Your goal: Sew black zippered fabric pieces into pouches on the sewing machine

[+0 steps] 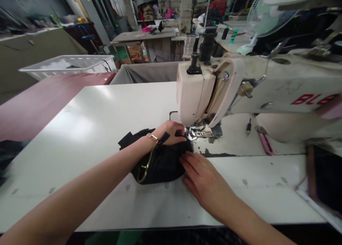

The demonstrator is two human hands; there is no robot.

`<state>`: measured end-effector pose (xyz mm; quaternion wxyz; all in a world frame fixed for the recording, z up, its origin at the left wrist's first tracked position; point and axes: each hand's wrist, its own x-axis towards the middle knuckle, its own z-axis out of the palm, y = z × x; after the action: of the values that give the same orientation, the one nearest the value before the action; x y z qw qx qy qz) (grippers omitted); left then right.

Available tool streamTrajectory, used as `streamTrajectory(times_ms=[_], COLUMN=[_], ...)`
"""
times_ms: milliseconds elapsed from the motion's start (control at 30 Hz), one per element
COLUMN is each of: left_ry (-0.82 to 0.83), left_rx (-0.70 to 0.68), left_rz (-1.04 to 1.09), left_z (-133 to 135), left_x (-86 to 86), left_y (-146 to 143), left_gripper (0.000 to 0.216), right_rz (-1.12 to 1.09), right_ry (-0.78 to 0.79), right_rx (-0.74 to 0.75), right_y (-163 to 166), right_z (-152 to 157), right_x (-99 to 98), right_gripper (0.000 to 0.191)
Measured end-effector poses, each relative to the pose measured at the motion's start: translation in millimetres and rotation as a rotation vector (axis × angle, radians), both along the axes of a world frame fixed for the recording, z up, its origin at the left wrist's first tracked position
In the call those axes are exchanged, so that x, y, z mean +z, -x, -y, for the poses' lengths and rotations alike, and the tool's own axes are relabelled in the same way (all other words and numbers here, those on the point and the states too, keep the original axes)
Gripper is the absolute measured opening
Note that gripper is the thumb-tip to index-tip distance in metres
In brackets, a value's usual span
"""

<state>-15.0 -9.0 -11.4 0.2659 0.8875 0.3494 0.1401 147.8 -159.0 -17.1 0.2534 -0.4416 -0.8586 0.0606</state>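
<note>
Head view is showing me both hands working beside the sewing machine (192,92), and I'm watching the black fabric piece (162,165) lying on the white tabletop (112,109), its far right edge sitting close by the presser foot (190,134). The left hand (172,133) is arching over the cloth, thumb and fingers leaving a narrow gap; its fingertips are hiding, so I cannot tell whether they're pinching. The right hand (201,177) is resting along the near right edge, fingers straight and close together; whether it's gripping, I can't tell. What's worrying me: left fingers are sitting so near the foot that a careless push could be putting one underneath. The gold zipper (146,168) is curving loosely below the bracelet (152,136); a snag there could be dragging the cloth askew.
</note>
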Motion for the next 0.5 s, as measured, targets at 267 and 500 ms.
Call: streamTrajectory(times_ms=[267,500], left_ry=[-0.002,0.028], left_rx=[0.16,0.13], left_rz=[-0.028,0.009], left_z=[-8,-29], left_x=[-2.6,-18.1], left_y=[-7,-15], left_gripper=[0.009,0.016], right_rz=[0.091,0.136], right_ry=[0.126,0.204], right_rx=[0.137,0.081], right_y=[-25,-27], right_z=[-10,-11], right_x=[1.1,-1.2], right_gripper=[0.044,0.053])
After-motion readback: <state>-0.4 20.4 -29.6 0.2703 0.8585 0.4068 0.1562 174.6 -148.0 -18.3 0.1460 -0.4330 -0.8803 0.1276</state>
